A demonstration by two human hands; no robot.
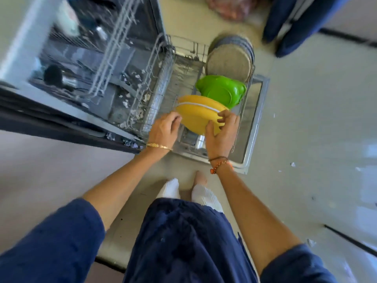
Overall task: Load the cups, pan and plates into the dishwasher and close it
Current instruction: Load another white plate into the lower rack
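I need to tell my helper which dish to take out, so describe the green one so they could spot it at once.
Look at the dishwasher's pulled-out lower rack. Dishes stand in a row along its right side: grey plates at the far end, a yellow plate nearest, held by both hands. The green dish stands between them, the only bright green one.

pale floor (306, 119), perhaps pinkish cloth (230, 7)

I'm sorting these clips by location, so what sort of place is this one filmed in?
Most likely a home kitchen. An open dishwasher has its lower rack pulled out, loaded with a green plate and grey plates, while both hands set in yellow plates above a pale tiled floor.
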